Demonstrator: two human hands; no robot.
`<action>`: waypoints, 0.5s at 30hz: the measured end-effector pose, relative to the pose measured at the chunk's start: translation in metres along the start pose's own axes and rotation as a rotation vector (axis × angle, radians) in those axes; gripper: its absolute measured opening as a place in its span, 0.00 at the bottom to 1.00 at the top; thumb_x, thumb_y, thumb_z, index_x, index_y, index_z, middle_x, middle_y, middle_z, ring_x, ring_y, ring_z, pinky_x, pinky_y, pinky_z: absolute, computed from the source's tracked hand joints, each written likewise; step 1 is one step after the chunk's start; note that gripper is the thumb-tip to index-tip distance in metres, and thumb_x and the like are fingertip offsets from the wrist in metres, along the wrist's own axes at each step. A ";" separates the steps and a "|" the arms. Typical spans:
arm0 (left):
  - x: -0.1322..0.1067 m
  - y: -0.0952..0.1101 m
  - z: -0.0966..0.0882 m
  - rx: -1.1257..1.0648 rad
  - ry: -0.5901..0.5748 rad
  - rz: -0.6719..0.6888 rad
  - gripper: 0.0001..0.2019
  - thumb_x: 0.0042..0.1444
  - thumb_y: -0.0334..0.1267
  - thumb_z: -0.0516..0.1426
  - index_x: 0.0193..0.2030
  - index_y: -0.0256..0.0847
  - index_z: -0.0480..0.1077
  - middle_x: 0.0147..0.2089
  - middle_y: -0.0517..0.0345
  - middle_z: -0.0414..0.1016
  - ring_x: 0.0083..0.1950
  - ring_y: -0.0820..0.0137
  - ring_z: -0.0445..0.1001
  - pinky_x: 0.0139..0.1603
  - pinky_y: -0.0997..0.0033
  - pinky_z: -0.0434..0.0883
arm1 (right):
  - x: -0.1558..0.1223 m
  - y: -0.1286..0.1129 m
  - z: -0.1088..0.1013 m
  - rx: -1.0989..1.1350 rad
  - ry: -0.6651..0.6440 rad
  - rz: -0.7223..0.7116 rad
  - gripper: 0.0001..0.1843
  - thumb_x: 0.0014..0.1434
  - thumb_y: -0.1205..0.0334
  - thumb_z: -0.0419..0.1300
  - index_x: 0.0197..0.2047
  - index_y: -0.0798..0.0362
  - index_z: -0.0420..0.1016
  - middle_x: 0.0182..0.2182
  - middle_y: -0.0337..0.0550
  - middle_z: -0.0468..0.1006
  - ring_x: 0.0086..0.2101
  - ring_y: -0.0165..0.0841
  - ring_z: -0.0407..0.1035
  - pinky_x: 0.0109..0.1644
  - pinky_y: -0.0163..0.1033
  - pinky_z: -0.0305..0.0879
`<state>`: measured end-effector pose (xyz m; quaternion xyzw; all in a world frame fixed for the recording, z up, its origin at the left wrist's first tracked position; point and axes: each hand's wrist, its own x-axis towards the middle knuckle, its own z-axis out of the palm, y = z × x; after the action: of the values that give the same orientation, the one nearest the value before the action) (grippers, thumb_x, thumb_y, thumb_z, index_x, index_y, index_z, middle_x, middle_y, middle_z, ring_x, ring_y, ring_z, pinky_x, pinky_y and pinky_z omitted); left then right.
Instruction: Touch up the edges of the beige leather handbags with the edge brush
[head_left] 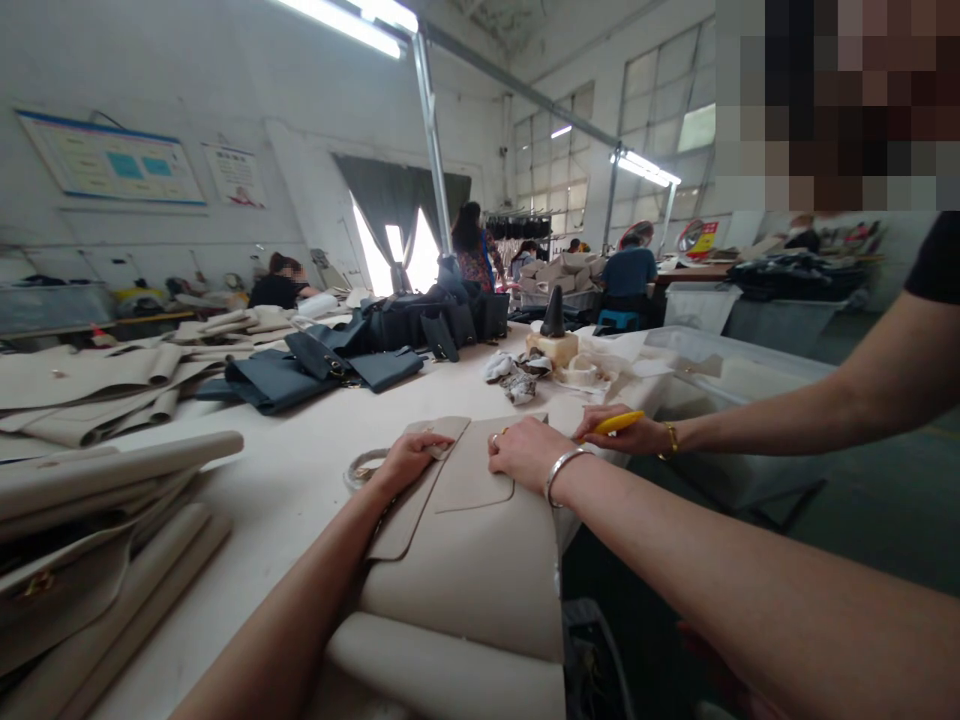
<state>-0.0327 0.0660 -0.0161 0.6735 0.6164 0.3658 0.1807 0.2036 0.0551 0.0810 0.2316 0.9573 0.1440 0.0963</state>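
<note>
A beige leather bag panel point(480, 565) lies on the table in front of me, its near end folded over and hanging at the table's edge. My left hand point(412, 462) is closed at the edge of a flap point(401, 520) on its left side, with a small pale bit showing at the fingertips. My right hand point(529, 455), with a silver bracelet, rests on the panel's upper right part, fingers bent and pressed down. What those fingers hold, if anything, is hidden. A curved line point(480, 505) runs across the panel below it. A tape roll point(364, 468) lies beside my left wrist.
A co-worker's hand point(634, 435) holds a yellow-handled tool point(619, 422) just right of mine. Beige leather pieces point(97, 480) are stacked at left. Dark blue bags point(300, 375) lie behind. A black cone point(553, 315) and crumpled rags point(517, 372) sit ahead; a plastic bin point(750, 355) is at right.
</note>
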 end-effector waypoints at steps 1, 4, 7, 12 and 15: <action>0.000 0.000 0.000 0.003 0.000 0.010 0.18 0.44 0.35 0.53 0.39 0.37 0.79 0.41 0.52 0.82 0.45 0.60 0.78 0.53 0.61 0.71 | 0.000 0.000 -0.001 0.002 0.003 0.004 0.18 0.64 0.70 0.48 0.46 0.53 0.79 0.47 0.49 0.78 0.46 0.42 0.73 0.41 0.44 0.69; 0.001 -0.003 0.000 0.007 -0.005 0.022 0.18 0.43 0.36 0.53 0.39 0.39 0.80 0.40 0.53 0.82 0.45 0.59 0.78 0.53 0.59 0.72 | 0.000 -0.001 -0.002 0.014 0.018 0.023 0.18 0.65 0.69 0.48 0.47 0.53 0.79 0.47 0.48 0.79 0.46 0.41 0.74 0.42 0.44 0.70; 0.004 -0.011 0.000 -0.033 -0.011 0.008 0.20 0.40 0.36 0.53 0.40 0.39 0.80 0.42 0.53 0.82 0.47 0.57 0.78 0.55 0.56 0.70 | 0.002 0.000 -0.002 0.037 0.038 0.055 0.18 0.65 0.68 0.48 0.46 0.55 0.78 0.45 0.47 0.80 0.46 0.39 0.74 0.41 0.43 0.71; 0.007 -0.014 0.001 -0.075 -0.039 -0.029 0.20 0.38 0.36 0.54 0.38 0.42 0.80 0.40 0.56 0.82 0.47 0.56 0.78 0.57 0.57 0.69 | 0.001 -0.001 0.001 0.104 0.055 0.058 0.14 0.62 0.70 0.51 0.43 0.58 0.79 0.43 0.50 0.80 0.45 0.39 0.75 0.40 0.44 0.72; 0.007 -0.010 0.001 -0.071 -0.021 -0.066 0.20 0.36 0.36 0.53 0.37 0.43 0.81 0.39 0.57 0.82 0.46 0.55 0.78 0.55 0.57 0.70 | -0.001 -0.001 0.000 0.149 0.044 0.040 0.13 0.60 0.73 0.53 0.41 0.61 0.79 0.42 0.53 0.80 0.45 0.40 0.75 0.39 0.45 0.73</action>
<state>-0.0392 0.0741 -0.0218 0.6498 0.6230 0.3741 0.2227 0.2042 0.0535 0.0804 0.2539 0.9624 0.0795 0.0549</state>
